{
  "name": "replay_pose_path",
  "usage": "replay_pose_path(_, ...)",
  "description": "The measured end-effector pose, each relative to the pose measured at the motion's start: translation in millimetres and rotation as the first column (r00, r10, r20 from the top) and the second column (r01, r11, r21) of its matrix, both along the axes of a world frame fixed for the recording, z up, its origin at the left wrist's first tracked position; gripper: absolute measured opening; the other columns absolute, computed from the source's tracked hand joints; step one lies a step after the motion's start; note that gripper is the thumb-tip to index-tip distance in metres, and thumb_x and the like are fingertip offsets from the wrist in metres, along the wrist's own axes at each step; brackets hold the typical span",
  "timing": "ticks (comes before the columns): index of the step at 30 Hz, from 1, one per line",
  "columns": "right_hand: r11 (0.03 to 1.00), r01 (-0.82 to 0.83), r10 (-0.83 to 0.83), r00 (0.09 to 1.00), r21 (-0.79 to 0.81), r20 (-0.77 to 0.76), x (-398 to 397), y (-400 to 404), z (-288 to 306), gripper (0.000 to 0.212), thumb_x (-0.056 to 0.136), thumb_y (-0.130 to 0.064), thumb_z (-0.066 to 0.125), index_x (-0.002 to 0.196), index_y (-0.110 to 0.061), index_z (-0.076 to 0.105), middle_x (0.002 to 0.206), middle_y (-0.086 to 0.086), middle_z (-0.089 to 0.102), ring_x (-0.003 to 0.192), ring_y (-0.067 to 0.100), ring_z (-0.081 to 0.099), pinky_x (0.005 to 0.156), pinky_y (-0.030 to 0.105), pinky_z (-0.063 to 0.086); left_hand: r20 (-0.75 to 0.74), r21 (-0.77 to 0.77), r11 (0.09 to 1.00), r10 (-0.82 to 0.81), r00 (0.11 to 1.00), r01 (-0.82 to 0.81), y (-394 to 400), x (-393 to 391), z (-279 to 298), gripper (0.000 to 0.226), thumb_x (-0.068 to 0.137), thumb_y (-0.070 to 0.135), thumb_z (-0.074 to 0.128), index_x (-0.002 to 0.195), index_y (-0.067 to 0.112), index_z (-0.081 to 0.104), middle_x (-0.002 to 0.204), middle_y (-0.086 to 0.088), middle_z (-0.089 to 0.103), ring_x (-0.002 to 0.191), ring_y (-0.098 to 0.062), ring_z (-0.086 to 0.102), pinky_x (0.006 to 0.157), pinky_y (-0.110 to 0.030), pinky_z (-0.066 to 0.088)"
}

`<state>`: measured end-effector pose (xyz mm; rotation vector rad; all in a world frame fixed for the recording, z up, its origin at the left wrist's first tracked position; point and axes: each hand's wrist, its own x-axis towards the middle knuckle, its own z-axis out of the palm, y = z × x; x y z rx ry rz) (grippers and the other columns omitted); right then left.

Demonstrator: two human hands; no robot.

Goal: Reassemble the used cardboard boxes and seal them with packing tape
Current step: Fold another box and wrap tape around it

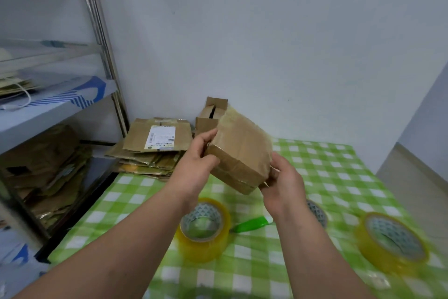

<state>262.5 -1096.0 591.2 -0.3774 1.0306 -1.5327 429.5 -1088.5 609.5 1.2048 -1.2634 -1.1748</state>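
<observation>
Both hands (pixel 242 177) — gripping a tilted, taped cardboard box (pixel 240 150)

The worktop (pixel 339 177), covered in a green-and-white checked cloth, fills the lower right of the frame. On it lie a yellowish tape roll (pixel 203 228) at lower centre, a second roll (pixel 392 240) at far right, a third (pixel 317 212) partly hidden behind a forearm, and a green-handled tool (pixel 249 224) between them. A stack of flattened cardboard boxes (pixel 155 148) rests at its far left corner, with a small open box (pixel 211 116) just beside it.

Third tape roll (pixel 317 212) mostly hidden behind right forearm; shipping label (pixel 161 137) print too small to read.
</observation>
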Motion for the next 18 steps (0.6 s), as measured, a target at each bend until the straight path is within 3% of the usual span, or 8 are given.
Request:
replay_pose_path(2, 0.997, -0.077, 0.077, 0.996, 0.009, 0.035, 0, 4, 3, 0.012, 0.094, -0.01, 0.059, 0.103, -0.003, 0.061, 0.094, 0.014, 0.062, 0.078, 0.026, 0.061, 0.066, 0.036, 0.053, -0.029, -0.008, 1.0, 0.017, 0.999, -0.018, 3, -4, 1, 0.031, 0.098, 0.024, 0.056, 0.123, 0.042, 0.055, 0.124, 0.015, 0.061, 0.118, -0.006, 0.054, 0.102, -0.031, 0.041)
replay_pose_path(5, 0.979, -0.205, 0.203, 0.975, 0.009, 0.09, 4, 8, 2, 0.025, 0.095, -0.009, 0.052, 0.116, 0.001, 0.061, 0.1, 0.014, 0.065, 0.083, 0.025, 0.061, 0.075, 0.033, 0.051, -0.011, -0.038, 0.995, 0.09, 0.996, -0.09, 0, -7, 2, 0.039, 0.095, 0.049, 0.055, 0.131, 0.034, 0.051, 0.121, 0.017, 0.058, 0.111, 0.004, 0.051, 0.083, -0.019, 0.037)
replay_pose_path(8, 0.981, -0.193, 0.195, 0.976, -0.032, 0.097, 3, 6, -3, 0.029, 0.093, -0.006, 0.052, 0.12, -0.002, 0.061, 0.102, 0.01, 0.068, 0.083, 0.02, 0.062, 0.075, 0.029, 0.05, -0.006, -0.028, 0.997, 0.07, 0.998, -0.07, -4, -6, 2, 0.041, 0.096, 0.048, 0.054, 0.136, 0.039, 0.049, 0.121, 0.022, 0.056, 0.107, 0.01, 0.047, 0.087, -0.022, 0.036)
replay_pose_path(13, 0.98, -0.163, 0.167, 0.986, -0.113, 0.027, -4, -1, -9, 0.047, 0.083, -0.001, 0.057, 0.126, -0.02, 0.054, 0.107, 0.003, 0.067, 0.09, 0.022, 0.06, 0.07, 0.032, 0.047, -0.019, 0.08, 0.997, 0.022, 1.0, -0.021, -12, 3, -9, 0.035, 0.085, 0.048, 0.057, 0.119, 0.047, 0.058, 0.129, 0.012, 0.061, 0.126, -0.011, 0.049, 0.116, -0.043, 0.029)
replay_pose_path(16, 0.975, -0.191, 0.188, 0.982, -0.11, -0.029, -7, -5, -8, 0.067, 0.066, -0.014, 0.07, 0.13, -0.011, 0.052, 0.113, 0.01, 0.066, 0.088, 0.022, 0.063, 0.061, 0.03, 0.051, -0.109, 0.114, 0.993, 0.039, 0.993, -0.027, -21, 7, -15, 0.019, 0.094, 0.033, 0.056, 0.111, 0.036, 0.065, 0.117, 0.007, 0.068, 0.119, -0.016, 0.056, 0.112, -0.04, 0.035)
replay_pose_path(18, 0.984, -0.15, 0.144, 0.988, -0.101, -0.062, -9, -10, -11, 0.076, 0.064, -0.014, 0.077, 0.133, -0.012, 0.044, 0.113, 0.008, 0.065, 0.089, 0.021, 0.062, 0.066, 0.032, 0.048, -0.151, 0.132, 0.99, 0.062, 0.987, -0.042, -28, 7, -16, 0.018, 0.1, 0.021, 0.052, 0.11, 0.027, 0.065, 0.111, 0.004, 0.07, 0.113, -0.017, 0.059, 0.109, -0.037, 0.04)
